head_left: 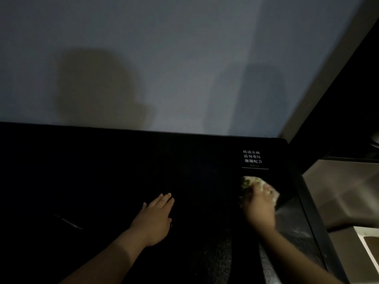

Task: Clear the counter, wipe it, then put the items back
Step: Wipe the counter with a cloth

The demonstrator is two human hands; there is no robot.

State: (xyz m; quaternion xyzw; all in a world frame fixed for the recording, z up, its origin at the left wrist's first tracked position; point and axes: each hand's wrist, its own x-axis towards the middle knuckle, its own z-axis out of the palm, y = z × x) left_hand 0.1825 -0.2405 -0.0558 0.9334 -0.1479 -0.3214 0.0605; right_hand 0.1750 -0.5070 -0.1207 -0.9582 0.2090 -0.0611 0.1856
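Wiping step is underway; right hand [259, 208] is gripping cloth [251, 182], fingers [263, 190] curling round it, at table's [102, 171] 3 o'clock; left hand [155, 219] is lying flat, empty; next stroke is likely needing a sweep toward 9 o'clock.

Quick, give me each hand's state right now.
Left hand: open, flat on the counter.
Right hand: grips the cloth on the counter.

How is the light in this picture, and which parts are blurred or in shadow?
Head view: dim overall; the black counter is nearly featureless, with faint glare near its right edge; two soft shadows fall on the wall; the right hand and the cloth are motion-blurred; the left hand is sharper.
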